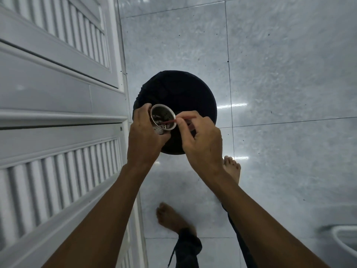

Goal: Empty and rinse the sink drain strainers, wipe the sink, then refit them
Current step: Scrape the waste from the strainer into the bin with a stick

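Observation:
My left hand (144, 135) grips a perforated steel drain strainer (163, 118), tilted with its mouth facing up and to the right, over a round bin lined with a black bag (179, 89). My right hand (201, 139) pinches a thin red stick (180, 119) whose tip reaches into the strainer cup. Dark bits of debris show inside the cup. The sink is out of view.
White louvered cabinet doors (58, 105) run down the left side, close to the bin. Glossy grey floor tiles (280, 74) spread to the right. My bare feet (172, 217) stand below the bin. A white rim of some container (345, 240) shows at the bottom right.

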Tool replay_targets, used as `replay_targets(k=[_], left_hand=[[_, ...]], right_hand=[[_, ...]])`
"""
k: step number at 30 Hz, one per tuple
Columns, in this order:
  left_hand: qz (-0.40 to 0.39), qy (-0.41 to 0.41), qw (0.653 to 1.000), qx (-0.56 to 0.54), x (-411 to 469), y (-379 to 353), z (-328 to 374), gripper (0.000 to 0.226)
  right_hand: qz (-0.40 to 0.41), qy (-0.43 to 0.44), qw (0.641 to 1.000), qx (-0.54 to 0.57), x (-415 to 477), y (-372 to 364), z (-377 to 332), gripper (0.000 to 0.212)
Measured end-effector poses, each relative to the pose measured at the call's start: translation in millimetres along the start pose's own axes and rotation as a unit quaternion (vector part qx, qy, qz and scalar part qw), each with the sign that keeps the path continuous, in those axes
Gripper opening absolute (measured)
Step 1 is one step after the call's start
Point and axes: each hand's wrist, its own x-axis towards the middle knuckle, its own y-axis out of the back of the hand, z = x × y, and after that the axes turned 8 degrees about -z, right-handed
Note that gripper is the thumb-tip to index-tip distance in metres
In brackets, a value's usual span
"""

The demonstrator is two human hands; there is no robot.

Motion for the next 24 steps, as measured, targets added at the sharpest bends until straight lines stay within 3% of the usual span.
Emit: replay_targets(k=[5,11,18,24], left_hand=[[0.008,0.016,1.0,-0.02,-2,-4,3,0.076],[0.015,0.012,1.0,0.006,-2,-9,-1,0.075],[0.016,0.001,1.0,0.017,-2,-12,0,0.074],[0.004,-0.015,0.999,0.045,0,-14,-2,0.075]], right_hand=[[0.009,-0.066,0.997,0.04,-2,-15,9,0.019],[0.01,-0.078,0.993,0.087,-6,-9,12,0.018],[0.026,-0.096,0.994,0.051,-8,-12,21,0.019],[-0.001,-0.053,0.999,0.011,-10,-13,19,0.024]])
